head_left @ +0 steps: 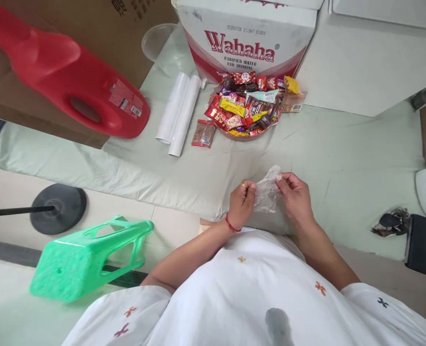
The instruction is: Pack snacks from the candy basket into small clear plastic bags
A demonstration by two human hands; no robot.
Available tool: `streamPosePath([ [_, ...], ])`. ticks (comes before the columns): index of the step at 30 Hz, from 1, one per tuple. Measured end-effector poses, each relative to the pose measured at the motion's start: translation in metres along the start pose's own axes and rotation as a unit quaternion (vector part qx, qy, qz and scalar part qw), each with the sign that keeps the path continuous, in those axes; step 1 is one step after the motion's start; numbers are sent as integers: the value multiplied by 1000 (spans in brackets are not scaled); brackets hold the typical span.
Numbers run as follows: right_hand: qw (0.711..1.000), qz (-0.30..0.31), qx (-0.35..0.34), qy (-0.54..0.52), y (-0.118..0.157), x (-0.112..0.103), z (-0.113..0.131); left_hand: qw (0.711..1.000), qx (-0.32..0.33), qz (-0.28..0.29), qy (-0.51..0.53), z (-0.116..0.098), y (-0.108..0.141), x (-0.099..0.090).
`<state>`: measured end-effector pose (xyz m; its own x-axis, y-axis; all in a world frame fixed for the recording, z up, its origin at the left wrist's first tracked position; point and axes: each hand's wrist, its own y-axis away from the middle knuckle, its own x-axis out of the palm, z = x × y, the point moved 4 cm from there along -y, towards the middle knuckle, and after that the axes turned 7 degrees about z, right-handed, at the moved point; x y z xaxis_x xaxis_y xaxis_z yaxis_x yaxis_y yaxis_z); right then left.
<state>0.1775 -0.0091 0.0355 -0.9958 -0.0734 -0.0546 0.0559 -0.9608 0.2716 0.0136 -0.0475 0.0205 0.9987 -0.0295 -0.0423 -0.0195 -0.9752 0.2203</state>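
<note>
A thin, crumpled piece of clear plastic film (268,196) is stretched between my two hands in front of my body. My left hand (242,204), with a ring and a red wrist cord, is closed on its left edge. On the other side, my right hand (297,196) pinches the film's upper right edge between thumb and fingers. Whether the film is a bag or a glove I cannot tell. Beyond the hands stands a bowl (242,136) heaped with wrapped sweets (247,105). A red-edged snack packet (203,133) lies just left of it.
Behind the bowl stands a Wahaha water carton (249,38). White paper rolls (184,115) and a red jug (76,81) are to the left. A green stool (86,259) is at lower left. Keys (391,222) and a black phone-like object (421,245) lie at right.
</note>
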Motion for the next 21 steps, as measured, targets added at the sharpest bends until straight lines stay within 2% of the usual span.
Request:
streamPosePath([
  [2,1000,-7,9,-13,1,2,-3,999,-33,-5,24,6,-1,-2],
  [4,1000,2,16,-8,3,3,-6,999,-39,-9,24,6,-2,-5],
  [8,998,25,-8,54,10,2,-3,999,27,-9,-35,-9,-10,-6],
  [10,995,44,-17,83,13,3,-1,998,38,5,-52,-14,-17,-3],
  [12,995,50,-18,90,15,2,-1,1000,18,2,-18,-13,-24,-2],
  [14,996,36,-15,76,17,-1,-3,998,-14,-19,60,-6,-30,-3],
  [17,999,25,2,38,18,-6,-10,984,-58,-33,164,6,-30,-2],
  [19,999,41,15,25,18,-8,-15,981,-62,-30,182,9,-26,-1],
  [21,998,63,21,12,17,-8,-15,985,-39,-24,168,5,-20,-1],
])
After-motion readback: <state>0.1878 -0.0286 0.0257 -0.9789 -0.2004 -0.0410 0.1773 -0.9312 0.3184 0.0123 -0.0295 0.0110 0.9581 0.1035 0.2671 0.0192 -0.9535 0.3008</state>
